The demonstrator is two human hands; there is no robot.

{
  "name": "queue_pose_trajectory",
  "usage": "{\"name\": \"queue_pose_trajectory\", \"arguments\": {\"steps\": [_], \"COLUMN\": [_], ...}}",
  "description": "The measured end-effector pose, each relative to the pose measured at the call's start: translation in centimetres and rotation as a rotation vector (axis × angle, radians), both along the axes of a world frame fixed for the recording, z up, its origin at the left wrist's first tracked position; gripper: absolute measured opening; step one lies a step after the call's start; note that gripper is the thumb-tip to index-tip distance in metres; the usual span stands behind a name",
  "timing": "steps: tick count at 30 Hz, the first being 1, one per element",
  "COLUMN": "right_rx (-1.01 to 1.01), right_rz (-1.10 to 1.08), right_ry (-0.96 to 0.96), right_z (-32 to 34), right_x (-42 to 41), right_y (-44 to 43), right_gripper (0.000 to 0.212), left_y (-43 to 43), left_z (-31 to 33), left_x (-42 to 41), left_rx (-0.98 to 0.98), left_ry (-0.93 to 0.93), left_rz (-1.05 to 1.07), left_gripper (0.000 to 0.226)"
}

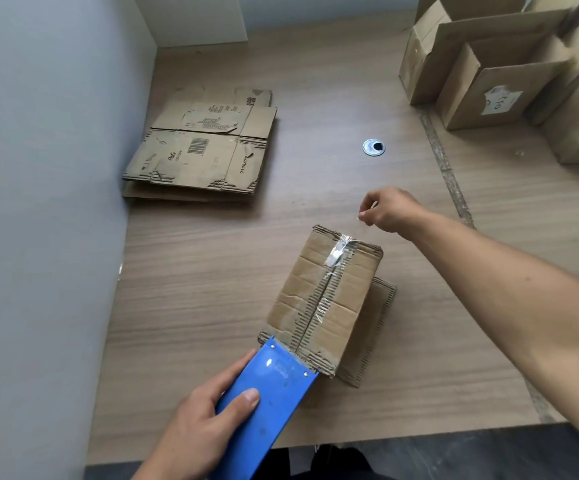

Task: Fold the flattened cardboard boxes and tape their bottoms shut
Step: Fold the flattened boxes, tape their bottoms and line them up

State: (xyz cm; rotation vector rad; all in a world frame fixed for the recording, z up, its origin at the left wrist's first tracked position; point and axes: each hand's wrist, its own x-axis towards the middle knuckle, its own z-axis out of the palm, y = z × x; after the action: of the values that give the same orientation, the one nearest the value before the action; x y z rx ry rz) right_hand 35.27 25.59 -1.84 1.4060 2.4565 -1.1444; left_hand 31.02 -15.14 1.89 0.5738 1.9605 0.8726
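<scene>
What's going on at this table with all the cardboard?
A person is taping the bottom of a folded box. The left hand grips a blue tape dispenser at its near edge, while the right hand pinches the clear tape past the far edge. Flattened boxes lie on the left; assembled boxes stand far right.
</scene>
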Motion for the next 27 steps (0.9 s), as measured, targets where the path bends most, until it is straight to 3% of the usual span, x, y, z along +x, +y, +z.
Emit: {"name": "queue_pose_trajectory", "arguments": {"steps": [4,9,12,13,15,17,19,21,22,24,27], "right_rx": [-0.106,-0.495,-0.549,-0.547,-0.482,-0.270,-0.077,-0.149,-0.165,0.003,0.185], "right_rz": [0.000,-0.025,0.054,0.080,0.108,0.110,0.072,0.180,0.323,0.548,0.548], "right_ry": [-0.007,-0.072,-0.178,-0.205,-0.251,-0.215,-0.014,0.176,0.180,0.083,0.071], "right_z": [-2.4,-4.0,-3.2,-2.9,-2.6,-2.3,-1.6,-0.6,-0.2,-0.4,-1.1], "right_x": [0.3,0.9,0.5,0.3,0.3,0.4,0.6,1.1,1.6,3.0,3.7], "right_y": [-0.8,-1.4,-1.5,-1.6,-1.4,-1.2,-1.5,-3.2,-4.5,-6.5,-7.3], "right_gripper": [0.012,0.020,0.019,0.029,0.053,0.047,0.034,0.037,0.045,0.058,0.055], "left_y": [0.1,0.0,-0.1,-0.1,-0.1,0.0,0.1,0.2,0.1,0.0,-0.3], "left_z": [-0.6,-0.8,-1.0,-1.1,-1.0,-0.9,-0.7,-0.5,-0.4,0.0,1.3], "left_x": [0.8,1.4,1.8,1.8,1.9,1.9,1.9,2.1,2.1,2.0,1.6], "left_rx": [0.009,0.008,0.013,0.010,0.007,0.003,0.005,0.008,0.012,0.011,0.026], "left_ry": [0.017,0.025,0.017,0.014,0.009,0.006,0.014,0.015,0.014,-0.006,-0.041], "left_rz": [0.004,0.010,0.035,0.039,0.045,0.055,0.071,0.090,0.099,0.115,0.143], "left_gripper": [0.062,0.055,0.068,0.067,0.063,0.064,0.064,0.058,0.054,0.046,0.044]}}
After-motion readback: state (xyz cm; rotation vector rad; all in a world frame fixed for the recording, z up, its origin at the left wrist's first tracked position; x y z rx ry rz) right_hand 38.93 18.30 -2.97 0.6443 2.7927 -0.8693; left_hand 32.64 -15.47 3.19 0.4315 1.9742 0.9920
